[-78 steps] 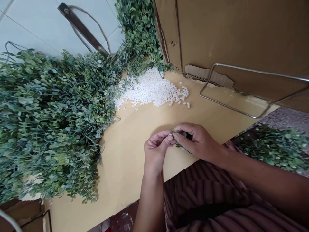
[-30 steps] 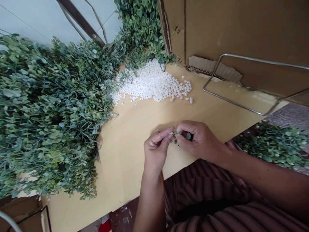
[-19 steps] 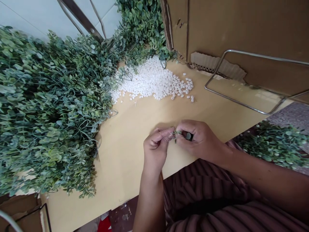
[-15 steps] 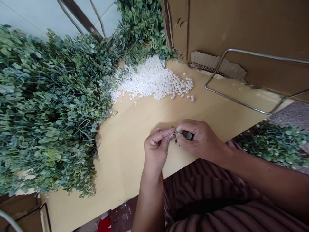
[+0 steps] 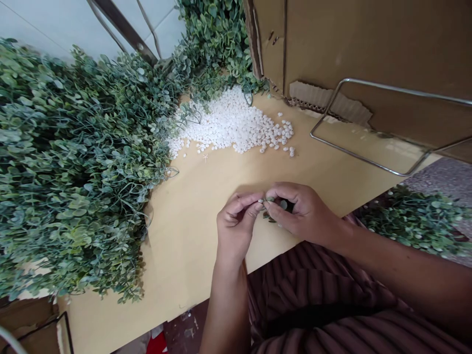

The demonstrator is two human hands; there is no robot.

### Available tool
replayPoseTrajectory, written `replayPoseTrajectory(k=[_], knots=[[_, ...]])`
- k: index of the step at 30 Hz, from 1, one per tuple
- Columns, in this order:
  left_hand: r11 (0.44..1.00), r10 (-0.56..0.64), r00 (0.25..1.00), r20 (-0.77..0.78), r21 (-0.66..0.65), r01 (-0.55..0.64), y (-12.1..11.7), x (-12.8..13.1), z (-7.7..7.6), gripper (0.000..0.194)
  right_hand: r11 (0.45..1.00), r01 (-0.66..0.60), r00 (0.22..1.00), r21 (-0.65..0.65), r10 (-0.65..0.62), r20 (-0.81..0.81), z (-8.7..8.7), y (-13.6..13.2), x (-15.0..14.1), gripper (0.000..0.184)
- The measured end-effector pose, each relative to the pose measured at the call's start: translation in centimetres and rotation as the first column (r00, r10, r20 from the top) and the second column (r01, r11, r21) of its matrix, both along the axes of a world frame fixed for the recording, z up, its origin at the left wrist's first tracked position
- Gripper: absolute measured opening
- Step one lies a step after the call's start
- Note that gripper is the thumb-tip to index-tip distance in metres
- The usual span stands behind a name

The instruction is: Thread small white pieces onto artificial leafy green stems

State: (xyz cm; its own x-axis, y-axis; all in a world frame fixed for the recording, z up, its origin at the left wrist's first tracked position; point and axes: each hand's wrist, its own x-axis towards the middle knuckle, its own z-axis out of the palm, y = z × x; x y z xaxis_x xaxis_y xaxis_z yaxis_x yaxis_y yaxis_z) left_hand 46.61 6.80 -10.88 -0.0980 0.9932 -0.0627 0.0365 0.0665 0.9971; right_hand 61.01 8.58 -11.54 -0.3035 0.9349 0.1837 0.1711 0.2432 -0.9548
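Above the front part of the tan board, my two hands meet with fingertips almost touching. My right hand [image 5: 308,209] is closed around a small green artificial leaf sprig [image 5: 283,204]; a few leaves show between and below its fingers. Thumb and index finger of my left hand [image 5: 236,221] pinch the sprig's tip, where a tiny pale piece shows; its exact kind is too small to tell. Beyond the hands lies a heap of small white plastic pieces [image 5: 236,123], spread loosely toward the right.
Bushy artificial greenery [image 5: 81,177] covers the board's left side and more stands at the back. A cardboard box [image 5: 361,44] rises at the back right, with a bent metal wire frame [image 5: 361,153] before it. Another green bunch [image 5: 416,221] lies lower right, beyond the tan board [image 5: 191,236].
Both hands have shifted slightly left, and the left fingertips now pinch closer on the sprig's tip. The view has moved a little; the heap and greenery stay as they were.
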Motion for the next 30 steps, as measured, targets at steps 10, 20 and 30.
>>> replayPoseTrajectory(k=[10,20,30], knots=[[0.998,-0.062,0.965,-0.256,-0.028,0.056,0.4,-0.1,0.1,0.032,0.963,-0.095,0.946,-0.251,0.01,-0.323,0.1,0.2,1.4,0.028],[0.992,0.041,0.999,-0.012,-0.116,-0.042,0.2,0.5,0.8,0.018,0.956,-0.122,0.898,-0.266,-0.008,-0.441,0.0,0.7,1.4,0.035],[0.997,0.058,0.995,0.083,-0.062,-0.053,0.5,1.2,2.5,0.018,0.988,-0.078,0.975,-0.137,0.046,-0.219,0.2,-0.1,0.1,0.027]])
